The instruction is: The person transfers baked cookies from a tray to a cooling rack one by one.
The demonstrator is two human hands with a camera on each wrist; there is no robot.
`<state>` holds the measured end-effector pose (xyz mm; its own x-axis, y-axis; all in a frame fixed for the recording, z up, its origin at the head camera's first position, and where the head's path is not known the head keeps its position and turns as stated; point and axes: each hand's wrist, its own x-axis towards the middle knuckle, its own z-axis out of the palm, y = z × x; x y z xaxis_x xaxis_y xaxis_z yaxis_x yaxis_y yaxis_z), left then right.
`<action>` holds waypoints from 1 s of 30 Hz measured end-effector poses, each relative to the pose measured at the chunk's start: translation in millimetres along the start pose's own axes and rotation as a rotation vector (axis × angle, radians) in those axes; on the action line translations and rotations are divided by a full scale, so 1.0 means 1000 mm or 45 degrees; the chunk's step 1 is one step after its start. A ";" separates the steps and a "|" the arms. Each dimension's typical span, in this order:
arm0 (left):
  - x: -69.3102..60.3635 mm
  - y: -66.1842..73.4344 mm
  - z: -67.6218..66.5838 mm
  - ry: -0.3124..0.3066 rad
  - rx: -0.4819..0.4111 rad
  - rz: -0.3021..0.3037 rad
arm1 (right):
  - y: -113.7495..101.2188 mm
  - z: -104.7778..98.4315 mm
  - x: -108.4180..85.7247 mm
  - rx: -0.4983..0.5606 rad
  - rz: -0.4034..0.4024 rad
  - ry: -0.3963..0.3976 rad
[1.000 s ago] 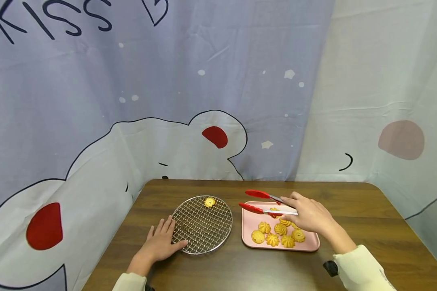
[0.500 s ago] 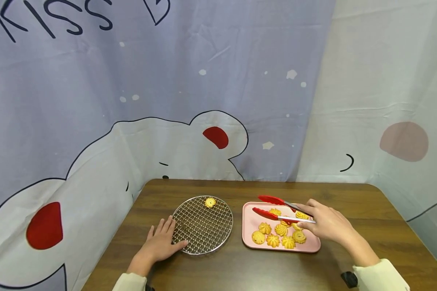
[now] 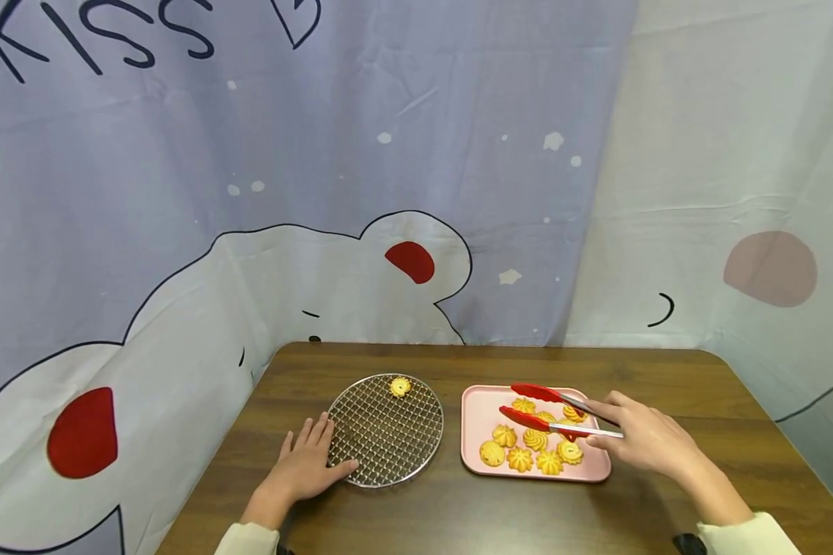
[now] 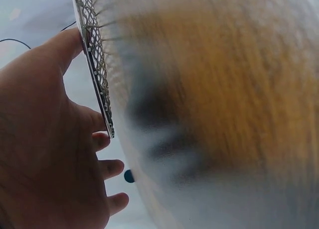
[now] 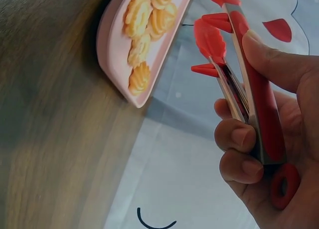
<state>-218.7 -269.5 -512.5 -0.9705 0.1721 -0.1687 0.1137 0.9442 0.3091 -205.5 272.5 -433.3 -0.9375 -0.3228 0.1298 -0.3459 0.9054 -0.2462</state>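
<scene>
My right hand (image 3: 649, 435) grips a pair of red-tipped metal tongs (image 5: 259, 99) by the handles. The tongs' arms are spread apart above the pink tray (image 3: 475, 408), with nothing between the tips. Several golden piped cookies (image 3: 520, 459) lie on that tray. To the left, a round wire rack (image 3: 385, 432) bears one cookie (image 3: 400, 386) near its far edge. My left hand (image 3: 301, 466) rests at the rack's left rim with its fingers spread; in the left wrist view the thumb and a finger touch the rim.
Everything stands on a brown wooden table (image 3: 416, 524). Behind it hangs a printed curtain (image 3: 514, 193), which also closes in the left and right sides. A dark cord (image 3: 819, 395) runs along the right side.
My right hand has drawn back to the right and toward me, carrying the spread tongs over the tray's right part. The left hand and the cookie on the rack stay put.
</scene>
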 end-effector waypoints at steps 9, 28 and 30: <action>0.000 0.001 0.000 0.004 -0.002 -0.002 | 0.010 0.000 -0.004 -0.017 0.024 -0.016; 0.000 0.000 0.002 0.008 0.000 -0.002 | 0.017 0.003 0.005 -0.029 0.054 -0.092; 0.000 0.000 0.002 0.008 0.003 -0.005 | 0.016 0.003 0.007 -0.027 0.053 -0.098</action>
<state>-218.1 -268.9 -514.0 -0.9723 0.1665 -0.1639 0.1103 0.9457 0.3059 -217.6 284.4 -439.1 -0.9515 -0.3044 0.0456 -0.3065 0.9239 -0.2290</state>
